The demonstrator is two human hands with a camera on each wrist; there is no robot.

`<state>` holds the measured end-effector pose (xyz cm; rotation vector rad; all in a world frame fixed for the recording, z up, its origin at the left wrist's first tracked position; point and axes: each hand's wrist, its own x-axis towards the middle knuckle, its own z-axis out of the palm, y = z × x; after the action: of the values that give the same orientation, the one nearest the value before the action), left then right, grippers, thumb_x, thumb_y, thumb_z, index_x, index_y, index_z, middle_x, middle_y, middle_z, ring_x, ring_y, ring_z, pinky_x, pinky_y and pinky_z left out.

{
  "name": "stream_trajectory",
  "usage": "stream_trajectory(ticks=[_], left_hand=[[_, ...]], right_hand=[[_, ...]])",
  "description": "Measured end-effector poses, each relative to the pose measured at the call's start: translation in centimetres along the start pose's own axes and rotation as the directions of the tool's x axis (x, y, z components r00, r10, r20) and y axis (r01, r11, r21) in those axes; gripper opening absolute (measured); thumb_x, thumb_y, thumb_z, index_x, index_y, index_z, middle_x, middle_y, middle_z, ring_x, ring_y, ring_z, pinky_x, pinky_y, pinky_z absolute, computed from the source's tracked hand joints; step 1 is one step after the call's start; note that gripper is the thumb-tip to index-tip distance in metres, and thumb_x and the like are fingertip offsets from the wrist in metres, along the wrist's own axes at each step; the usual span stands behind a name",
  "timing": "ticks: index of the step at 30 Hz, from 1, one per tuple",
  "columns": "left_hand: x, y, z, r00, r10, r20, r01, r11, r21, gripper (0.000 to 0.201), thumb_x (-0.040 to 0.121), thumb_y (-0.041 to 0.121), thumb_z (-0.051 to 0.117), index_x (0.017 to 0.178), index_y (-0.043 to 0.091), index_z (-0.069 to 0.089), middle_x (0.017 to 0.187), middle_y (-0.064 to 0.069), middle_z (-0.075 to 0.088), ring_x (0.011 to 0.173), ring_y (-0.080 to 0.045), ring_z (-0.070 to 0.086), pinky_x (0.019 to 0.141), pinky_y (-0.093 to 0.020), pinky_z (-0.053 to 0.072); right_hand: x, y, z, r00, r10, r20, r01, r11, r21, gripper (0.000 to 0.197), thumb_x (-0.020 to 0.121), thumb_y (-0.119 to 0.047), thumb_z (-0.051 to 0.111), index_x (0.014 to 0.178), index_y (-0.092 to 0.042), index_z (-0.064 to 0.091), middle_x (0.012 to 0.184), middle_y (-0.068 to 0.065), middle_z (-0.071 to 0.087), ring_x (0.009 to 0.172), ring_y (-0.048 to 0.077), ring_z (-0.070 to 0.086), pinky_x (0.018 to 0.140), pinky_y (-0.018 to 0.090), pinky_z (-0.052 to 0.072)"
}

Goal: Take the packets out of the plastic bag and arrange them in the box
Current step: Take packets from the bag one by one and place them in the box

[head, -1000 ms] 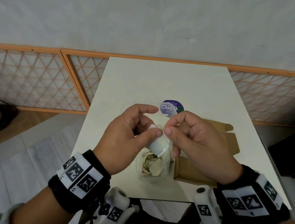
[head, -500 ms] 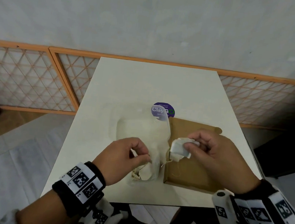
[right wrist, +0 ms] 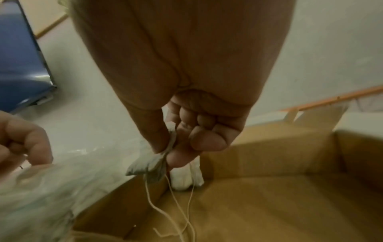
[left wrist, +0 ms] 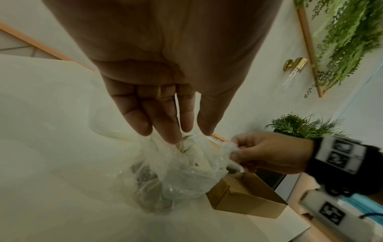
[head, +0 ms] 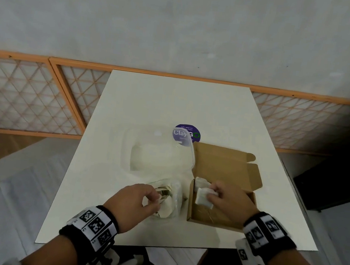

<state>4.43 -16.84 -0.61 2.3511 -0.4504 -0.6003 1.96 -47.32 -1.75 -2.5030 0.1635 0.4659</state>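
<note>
A clear plastic bag [head: 172, 199] of tea-bag packets sits on the white table [head: 173, 101], left of the open cardboard box [head: 227, 166]. My left hand [head: 155, 200] pinches the bag's [left wrist: 182, 165] top between thumb and fingers [left wrist: 170, 131]. Over the box's near-left part, my right hand [head: 211, 194] pinches a white packet [head: 202, 198]. In the right wrist view this packet [right wrist: 148, 165] hangs from my right hand [right wrist: 165, 152] with its strings trailing onto the box floor [right wrist: 279, 204]. Another white packet [right wrist: 185, 177] stands in the box's far-left corner [head: 201, 182].
A clear plastic tray [head: 158, 152] lies on the table behind the bag, touching the box's left side. A round purple sticker [head: 187, 133] is beyond it. The box's lid flap [head: 250, 173] lies open to the far right. A lattice fence runs behind the table.
My right hand carried the white packet from above the bag rightward and down into the box. My left hand lowered to the table, still holding the bag.
</note>
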Motion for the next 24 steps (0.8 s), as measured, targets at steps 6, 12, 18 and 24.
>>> stream_trajectory(ticks=[6, 12, 18, 24], left_hand=[[0.0, -0.6, -0.1, 0.999, -0.045, -0.013, 0.045, 0.999, -0.015, 0.012, 0.093, 0.046, 0.069, 0.097, 0.035, 0.067, 0.096, 0.022, 0.067, 0.068, 0.011, 0.057, 0.065, -0.009, 0.042], [0.1, -1.0, -0.1, 0.998, -0.055, -0.003, 0.055, 0.998, -0.035, 0.014, 0.092, 0.049, 0.069, 0.096, 0.035, 0.068, 0.100, 0.023, 0.068, 0.068, 0.007, 0.060, 0.066, -0.011, 0.045], [0.3, -0.9, -0.1, 0.999, -0.041, 0.020, 0.042, 0.999, -0.022, 0.012, 0.093, 0.045, 0.068, 0.097, 0.034, 0.068, 0.101, 0.022, 0.070, 0.066, 0.008, 0.059, 0.071, -0.016, 0.050], [0.4, -0.6, -0.7, 0.998, -0.034, 0.045, 0.034, 0.999, 0.018, 0.011, 0.095, 0.043, 0.068, 0.099, 0.034, 0.069, 0.098, 0.021, 0.069, 0.072, 0.015, 0.058, 0.066, -0.010, 0.040]], right_hand=[[3.6, -0.6, 2.3, 0.993, 0.111, -0.042, -0.111, 0.994, -0.003, 0.008, 0.094, -0.028, 0.063, 0.095, -0.020, 0.062, 0.085, -0.004, 0.061, 0.078, 0.014, 0.054, 0.060, 0.024, 0.036], [4.3, -0.5, 3.0, 0.970, 0.195, -0.146, -0.219, 0.961, -0.169, 0.009, 0.095, -0.033, 0.056, 0.095, -0.025, 0.053, 0.096, -0.002, 0.058, 0.089, 0.020, 0.054, 0.071, 0.032, 0.039], [4.2, -0.5, 3.2, 0.960, 0.222, -0.168, -0.248, 0.956, -0.158, 0.019, 0.099, -0.037, 0.053, 0.104, -0.020, 0.059, 0.101, 0.002, 0.061, 0.089, 0.020, 0.055, 0.074, 0.032, 0.042], [2.9, -1.9, 1.8, 0.947, 0.211, -0.243, -0.224, 0.974, -0.029, 0.017, 0.095, -0.043, 0.060, 0.095, -0.027, 0.054, 0.091, -0.005, 0.062, 0.084, 0.016, 0.059, 0.068, 0.033, 0.047]])
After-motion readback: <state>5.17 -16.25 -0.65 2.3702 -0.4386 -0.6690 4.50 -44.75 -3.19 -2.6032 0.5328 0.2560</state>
